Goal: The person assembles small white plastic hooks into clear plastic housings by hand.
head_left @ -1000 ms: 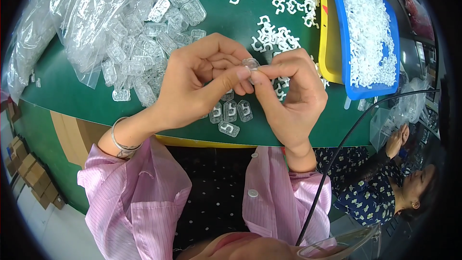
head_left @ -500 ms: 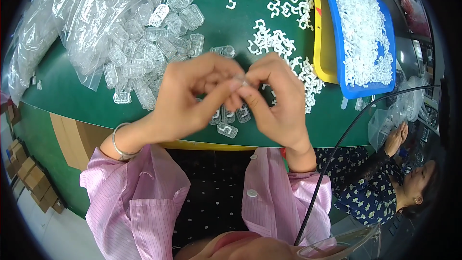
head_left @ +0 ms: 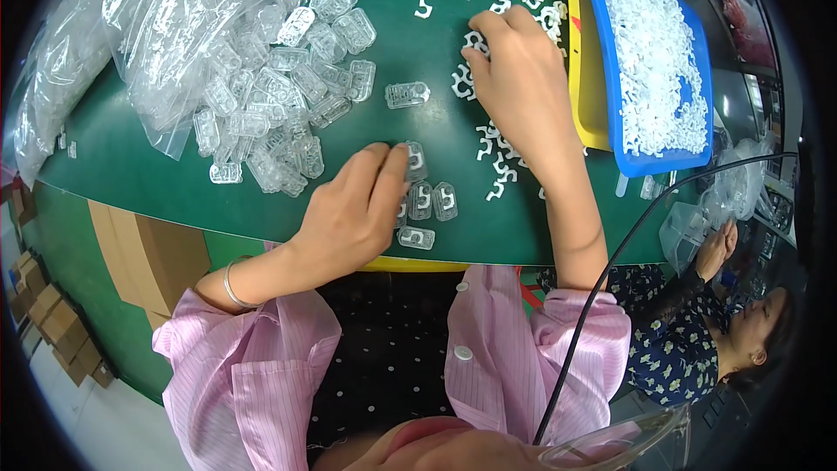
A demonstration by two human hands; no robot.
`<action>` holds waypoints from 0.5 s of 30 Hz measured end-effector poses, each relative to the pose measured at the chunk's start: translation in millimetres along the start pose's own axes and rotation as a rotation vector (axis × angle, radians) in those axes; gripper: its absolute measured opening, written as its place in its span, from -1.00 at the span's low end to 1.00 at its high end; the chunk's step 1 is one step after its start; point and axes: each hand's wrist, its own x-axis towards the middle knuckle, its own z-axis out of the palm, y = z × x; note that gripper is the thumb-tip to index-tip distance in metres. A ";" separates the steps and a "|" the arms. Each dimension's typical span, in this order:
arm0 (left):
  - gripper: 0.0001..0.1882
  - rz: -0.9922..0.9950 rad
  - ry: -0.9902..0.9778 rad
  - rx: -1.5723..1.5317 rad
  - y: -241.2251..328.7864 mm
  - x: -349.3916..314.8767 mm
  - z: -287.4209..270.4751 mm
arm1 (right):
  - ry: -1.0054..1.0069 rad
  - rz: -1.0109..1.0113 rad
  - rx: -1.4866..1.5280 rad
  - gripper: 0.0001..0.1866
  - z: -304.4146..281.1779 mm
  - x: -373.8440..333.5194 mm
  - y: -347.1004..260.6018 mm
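Observation:
Near the table's front edge my left hand has its fingers close together, the fingertips at the edge of a small clear plastic case with a white hook inside. Beside it lie several more cases with white hooks, among them one on the right and one nearest me. My right hand is over the scattered white plastic hooks, thumb and forefinger apart beside some of them. A lone clear case lies between my hands.
A heap of clear cases spills from plastic bags at the left. At the right, a blue tray of white hooks leans on a yellow tray. A black cable crosses the right side. Another person's hand is beyond it.
My hands, together over the table before, have parted. My left hand came down to a case by the front edge; my right hand moved far and right to the loose hooks.

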 end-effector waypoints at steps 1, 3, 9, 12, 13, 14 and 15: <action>-0.61 0.003 0.002 -0.002 1.6 4.9 -3.2 | -0.039 0.020 -0.026 -0.85 5.1 3.7 2.0; -0.54 0.047 -0.001 0.186 0.7 21.0 -11.4 | -0.081 0.038 -0.054 -0.85 9.4 10.1 8.4; -0.68 0.101 -0.231 0.322 -16.3 77.2 -13.0 | -0.186 -0.047 0.079 -0.91 0.7 22.8 20.6; -0.70 0.038 -0.402 0.299 -22.4 79.2 -16.1 | -0.166 0.263 0.523 -0.93 -13.5 11.8 9.7; -0.72 0.032 -0.394 0.246 -23.8 80.1 -17.1 | -0.165 0.264 0.518 -0.93 -15.9 3.3 8.7; -0.72 0.034 -0.392 0.243 -23.9 80.4 -18.2 | -0.134 0.330 0.845 -0.92 -19.3 -6.2 6.8; -0.73 0.022 -0.252 0.053 -24.1 80.4 -19.6 | -0.097 0.393 1.175 -0.92 -22.9 -14.4 4.5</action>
